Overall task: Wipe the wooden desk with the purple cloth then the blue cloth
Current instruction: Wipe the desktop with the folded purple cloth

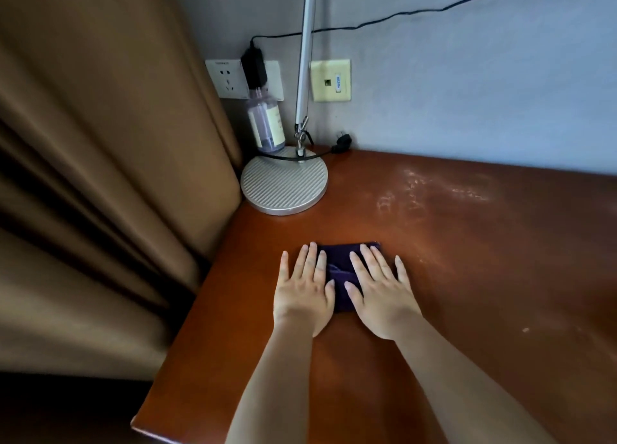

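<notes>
A folded purple cloth [339,266] lies flat on the wooden desk [467,276], near its left end. My left hand [305,290] presses on the cloth's left edge with straight, spread fingers, partly on the bare wood. My right hand [380,293] lies flat on the cloth's right part, fingers straight and pointing away from me. Most of the cloth is hidden under both palms. No blue cloth is in view.
A desk lamp's round ribbed base [283,181] stands at the back left corner, its pole rising up. A bottle [265,123] stands behind it by wall sockets [227,79]. Brown curtains [100,176] hang left of the desk. Whitish smears [430,190] mark the desk's far middle.
</notes>
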The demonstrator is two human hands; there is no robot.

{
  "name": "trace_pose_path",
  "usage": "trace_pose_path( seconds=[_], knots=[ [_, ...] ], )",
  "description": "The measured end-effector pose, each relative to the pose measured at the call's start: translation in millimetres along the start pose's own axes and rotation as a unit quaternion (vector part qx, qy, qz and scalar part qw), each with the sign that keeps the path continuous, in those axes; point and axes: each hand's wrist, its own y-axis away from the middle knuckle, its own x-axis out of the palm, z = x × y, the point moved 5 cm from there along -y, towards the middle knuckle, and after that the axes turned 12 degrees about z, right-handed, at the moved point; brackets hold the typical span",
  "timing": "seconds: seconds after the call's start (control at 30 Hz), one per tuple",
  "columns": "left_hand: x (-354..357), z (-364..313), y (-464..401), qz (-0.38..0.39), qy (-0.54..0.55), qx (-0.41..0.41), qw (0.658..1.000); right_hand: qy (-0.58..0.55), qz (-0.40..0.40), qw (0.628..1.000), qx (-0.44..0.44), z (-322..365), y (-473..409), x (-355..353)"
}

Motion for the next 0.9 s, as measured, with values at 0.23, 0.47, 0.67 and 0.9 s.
trace_pose_path(
  seconds=[0.23,0.47,0.67,0.9],
  knots=[
    [-24.2,17.0,-47.3,-0.012,-0.047,0.022,0.999,-0.004,-0.018,0.999,0.029,-3.0,-47.3,-13.6],
    [-27.8,19.3,-49.6,-0.003,-0.047,0.016,0.999,-0.002,0.002,0.999,0.040,-2.2,-49.4,-18.8],
    [-12.0,14.6,-15.1,-0.003,-0.039,0.000,0.999,-0.001,0.022,0.999,0.032,7.8,-18.7,-4.7],
    [14.1,13.7,35.8,0.004,0.011,-0.032,0.999,0.003,0.037,0.999,-0.013,26.6,18.4,11.1]
  ],
)
